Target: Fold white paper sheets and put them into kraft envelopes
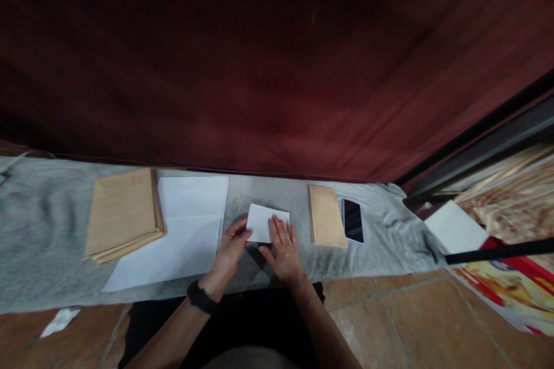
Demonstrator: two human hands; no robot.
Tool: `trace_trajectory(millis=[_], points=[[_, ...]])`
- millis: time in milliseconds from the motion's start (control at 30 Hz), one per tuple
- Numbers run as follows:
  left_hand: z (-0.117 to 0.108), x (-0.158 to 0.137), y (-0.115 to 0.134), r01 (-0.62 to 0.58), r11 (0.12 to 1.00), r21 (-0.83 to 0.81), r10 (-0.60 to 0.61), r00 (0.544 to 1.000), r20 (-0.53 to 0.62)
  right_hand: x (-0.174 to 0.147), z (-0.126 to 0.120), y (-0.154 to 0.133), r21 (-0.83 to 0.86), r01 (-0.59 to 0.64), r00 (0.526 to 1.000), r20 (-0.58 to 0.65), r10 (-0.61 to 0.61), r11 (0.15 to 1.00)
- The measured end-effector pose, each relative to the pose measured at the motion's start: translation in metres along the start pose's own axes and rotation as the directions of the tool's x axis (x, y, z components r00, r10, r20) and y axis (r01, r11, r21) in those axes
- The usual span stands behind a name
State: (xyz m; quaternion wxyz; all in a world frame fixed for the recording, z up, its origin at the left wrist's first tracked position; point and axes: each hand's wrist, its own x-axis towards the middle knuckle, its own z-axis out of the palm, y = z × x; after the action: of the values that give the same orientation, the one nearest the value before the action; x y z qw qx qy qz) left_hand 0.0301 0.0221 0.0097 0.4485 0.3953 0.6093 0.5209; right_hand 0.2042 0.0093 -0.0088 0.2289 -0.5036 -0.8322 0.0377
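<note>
A small folded white sheet of paper point(260, 222) lies before me on the grey cloth. My left hand point(232, 245) pinches its left edge between thumb and fingers. Flat on its right half rests my right hand point(283, 251), fingers stretched out and holding nothing. To the left lie large white sheets of paper point(190, 242) with a crease across them. A stack of brown envelopes point(123, 213) partly covers those sheets. Right of my hands is a smaller brown envelope point(326, 216), and beside it a phone point(353, 221) with a dark screen.
The grey cloth point(385, 230) covers a long narrow surface against a dark red panel point(259, 98). A black bar point(497, 252) and a red-and-yellow printed box point(511, 288) stand at the right. A white scrap point(61, 320) lies on the tiled floor point(402, 317).
</note>
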Motion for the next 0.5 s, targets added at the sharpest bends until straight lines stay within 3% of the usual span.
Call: trace_trajectory(millis=[67, 133, 200, 267, 333, 367, 433, 500], points=[[0.006, -0.005, 0.021, 0.105, 0.985, -0.138, -0.101, 0.994, 0.037, 0.007, -0.010, -0.009, 0.152, -0.016, 1.000, -0.001, 0.016, 0.988], [0.010, -0.010, 0.040, 0.146, 0.947, -0.285, -0.129, 0.989, 0.079, 0.018, -0.019, -0.017, 0.379, -0.121, 0.988, -0.040, 0.147, 0.917], [0.013, -0.013, 0.051, 0.186, 0.893, -0.410, -0.157, 0.982, 0.103, 0.031, -0.025, -0.024, 0.662, -0.248, 0.930, -0.043, 0.366, 0.707], [0.015, -0.014, 0.052, 0.244, 0.857, -0.453, -0.237, 0.969, 0.073, 0.042, -0.027, -0.030, 0.881, -0.300, 0.834, 0.056, 0.549, 0.366], [0.017, -0.015, 0.043, 0.328, 0.833, -0.445, -0.333, 0.940, 0.070, 0.048, -0.027, -0.035, 0.960, -0.274, 0.768, 0.185, 0.613, 0.054], [0.018, -0.016, 0.038, 0.367, 0.819, -0.442, -0.365, 0.926, 0.091, 0.049, -0.025, -0.037, 0.966, -0.253, 0.754, 0.231, 0.615, -0.054], [0.019, -0.017, 0.025, 0.395, 0.806, -0.441, -0.376, 0.917, 0.134, 0.047, -0.020, -0.038, 0.960, -0.226, 0.738, 0.280, 0.613, -0.167], [0.019, -0.017, 0.015, 0.346, 0.841, -0.415, -0.331, 0.937, 0.110, 0.040, -0.013, -0.035, 0.954, -0.240, 0.712, 0.298, 0.636, -0.178]])
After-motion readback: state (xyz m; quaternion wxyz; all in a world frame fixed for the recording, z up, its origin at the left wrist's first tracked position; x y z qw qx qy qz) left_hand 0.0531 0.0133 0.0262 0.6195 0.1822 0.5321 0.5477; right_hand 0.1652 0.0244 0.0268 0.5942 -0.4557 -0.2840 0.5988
